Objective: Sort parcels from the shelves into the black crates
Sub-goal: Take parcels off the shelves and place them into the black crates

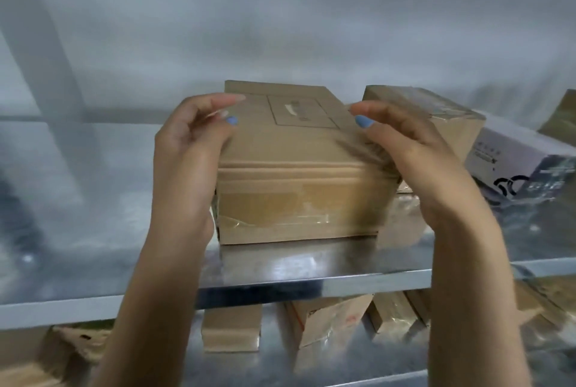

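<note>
Both hands clasp a brown cardboard parcel point(296, 168) at the centre of the frame. The left hand point(187, 149) and the right hand point(405, 143) each curl their fingers point(224, 102) over its top edges. It rests on the metal shelf point(93, 215). Just right of it sit a second brown box point(436, 115) and a pale printed box point(514, 162). More boxes point(327, 318) stand on the shelf below.
</note>
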`<state>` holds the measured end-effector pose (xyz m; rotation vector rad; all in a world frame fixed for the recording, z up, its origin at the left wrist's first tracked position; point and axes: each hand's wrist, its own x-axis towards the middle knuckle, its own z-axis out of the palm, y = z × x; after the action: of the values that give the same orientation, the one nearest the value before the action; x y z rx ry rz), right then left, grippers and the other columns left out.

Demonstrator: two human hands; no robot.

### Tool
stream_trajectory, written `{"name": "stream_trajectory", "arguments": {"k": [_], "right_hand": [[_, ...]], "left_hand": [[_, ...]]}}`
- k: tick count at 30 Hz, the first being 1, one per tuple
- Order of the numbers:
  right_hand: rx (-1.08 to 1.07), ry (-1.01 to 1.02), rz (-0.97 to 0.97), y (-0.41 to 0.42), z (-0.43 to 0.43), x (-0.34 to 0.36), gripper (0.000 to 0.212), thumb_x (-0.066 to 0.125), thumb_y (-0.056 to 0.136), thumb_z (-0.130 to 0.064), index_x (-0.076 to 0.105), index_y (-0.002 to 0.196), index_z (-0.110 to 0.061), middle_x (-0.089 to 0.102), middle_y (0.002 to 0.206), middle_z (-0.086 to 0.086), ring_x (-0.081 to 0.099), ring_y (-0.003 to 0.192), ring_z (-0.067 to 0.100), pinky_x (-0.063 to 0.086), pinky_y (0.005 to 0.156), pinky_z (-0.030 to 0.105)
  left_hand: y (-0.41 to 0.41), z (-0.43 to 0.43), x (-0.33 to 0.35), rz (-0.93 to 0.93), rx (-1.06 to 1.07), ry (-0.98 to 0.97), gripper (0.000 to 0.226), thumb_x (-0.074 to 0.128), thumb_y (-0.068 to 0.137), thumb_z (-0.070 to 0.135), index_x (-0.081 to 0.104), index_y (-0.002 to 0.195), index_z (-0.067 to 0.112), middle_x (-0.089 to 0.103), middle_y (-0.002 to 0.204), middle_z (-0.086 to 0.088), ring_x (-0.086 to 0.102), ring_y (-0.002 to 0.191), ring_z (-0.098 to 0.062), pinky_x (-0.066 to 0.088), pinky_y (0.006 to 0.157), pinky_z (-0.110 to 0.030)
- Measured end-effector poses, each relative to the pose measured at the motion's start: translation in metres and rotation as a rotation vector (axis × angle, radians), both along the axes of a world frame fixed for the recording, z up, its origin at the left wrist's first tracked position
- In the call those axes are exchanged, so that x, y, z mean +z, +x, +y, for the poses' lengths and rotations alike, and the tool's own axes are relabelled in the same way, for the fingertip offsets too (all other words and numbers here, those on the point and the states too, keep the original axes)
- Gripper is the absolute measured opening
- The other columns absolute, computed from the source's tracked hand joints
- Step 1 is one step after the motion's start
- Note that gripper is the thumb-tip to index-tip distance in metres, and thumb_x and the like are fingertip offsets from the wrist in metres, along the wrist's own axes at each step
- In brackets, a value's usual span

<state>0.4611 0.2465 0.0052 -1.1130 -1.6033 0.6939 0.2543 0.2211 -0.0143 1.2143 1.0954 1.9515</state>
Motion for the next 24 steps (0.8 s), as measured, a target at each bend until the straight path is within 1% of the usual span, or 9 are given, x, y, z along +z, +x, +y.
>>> {"name": "stream_trajectory", "arguments": {"k": [3,4,6,7,9,11,15,18,24], "right_hand": [[0.004,-0.115,0.032,0.009,0.014,-0.001,0.028,0.056,0.094,-0.026,0.066,0.12,-0.029,0.067,0.117,-0.013,0.062,0.108,0.005,0.045,0.089,0.021],[0.004,-0.152,0.042,0.011,0.019,-0.003,0.03,0.056,0.094,-0.026,0.064,0.123,-0.027,0.067,0.118,-0.008,0.062,0.109,0.01,0.045,0.089,0.023],[0.016,-0.239,0.082,0.014,0.025,-0.008,0.033,0.058,0.093,-0.029,0.062,0.125,-0.024,0.069,0.114,-0.005,0.063,0.106,0.013,0.045,0.082,0.023],[0.034,-0.294,0.121,0.015,0.026,-0.01,0.033,0.058,0.093,-0.03,0.063,0.124,-0.023,0.07,0.109,-0.005,0.065,0.1,0.012,0.046,0.077,0.023],[0.106,-0.397,0.248,0.014,0.025,-0.011,0.028,0.055,0.095,-0.028,0.066,0.119,-0.019,0.074,0.094,-0.007,0.068,0.083,0.007,0.049,0.064,0.021],[0.157,-0.458,0.394,0.011,0.021,-0.013,0.023,0.05,0.096,-0.022,0.068,0.11,-0.016,0.074,0.08,-0.007,0.069,0.07,0.005,0.051,0.056,0.016],[0.194,-0.485,0.507,0.013,0.002,-0.016,0.022,0.05,0.095,-0.017,0.069,0.084,-0.016,0.071,0.063,-0.006,0.067,0.056,0.005,0.05,0.049,0.015],[0.26,-0.473,0.521,0.018,-0.024,-0.02,0.021,0.05,0.095,-0.018,0.068,0.085,-0.016,0.071,0.066,-0.006,0.067,0.06,0.006,0.051,0.051,0.015],[0.347,-0.448,0.597,0.028,-0.104,-0.034,0.02,0.05,0.094,-0.019,0.07,0.092,-0.017,0.073,0.087,0.0,0.069,0.084,0.017,0.053,0.082,0.034]], "left_hand": [[0.003,0.006,0.002,-0.112,-0.067,-0.102,0.034,0.054,0.081,0.015,0.069,0.109,0.027,0.065,0.097,0.004,0.06,0.084,-0.011,0.046,0.071,-0.022],[0.002,0.009,0.0,-0.132,-0.085,-0.137,0.044,0.056,0.077,0.021,0.065,0.12,0.026,0.067,0.102,0.005,0.064,0.085,-0.008,0.049,0.074,-0.022],[0.002,0.01,-0.001,-0.128,-0.077,-0.218,0.066,0.062,0.068,0.03,0.056,0.134,0.023,0.065,0.124,0.003,0.064,0.106,-0.01,0.05,0.092,-0.028],[0.003,0.009,-0.001,-0.128,-0.085,-0.261,0.062,0.062,0.073,0.031,0.055,0.133,0.019,0.065,0.126,0.004,0.064,0.108,-0.01,0.051,0.091,-0.027],[0.005,0.006,-0.004,-0.169,-0.142,-0.34,0.022,0.055,0.089,0.026,0.064,0.106,0.015,0.074,0.086,0.012,0.068,0.071,-0.003,0.051,0.058,-0.015],[0.01,-0.001,-0.004,-0.214,-0.195,-0.38,0.017,0.05,0.093,0.026,0.063,0.083,0.022,0.065,0.055,0.013,0.061,0.046,-0.003,0.044,0.041,-0.012],[0.013,-0.016,0.0,-0.262,-0.221,-0.343,0.022,0.049,0.094,0.026,0.062,0.076,0.024,0.063,0.053,0.01,0.061,0.045,-0.005,0.046,0.042,-0.014],[0.017,-0.046,-0.003,-0.269,-0.199,-0.33,0.025,0.048,0.094,0.024,0.059,0.073,0.022,0.06,0.049,0.01,0.058,0.041,-0.005,0.044,0.041,-0.012],[0.025,-0.14,-0.021,-0.262,-0.162,-0.24,0.03,0.047,0.092,0.022,0.061,0.066,0.022,0.063,0.054,0.009,0.06,0.047,-0.007,0.047,0.046,-0.016]]}}
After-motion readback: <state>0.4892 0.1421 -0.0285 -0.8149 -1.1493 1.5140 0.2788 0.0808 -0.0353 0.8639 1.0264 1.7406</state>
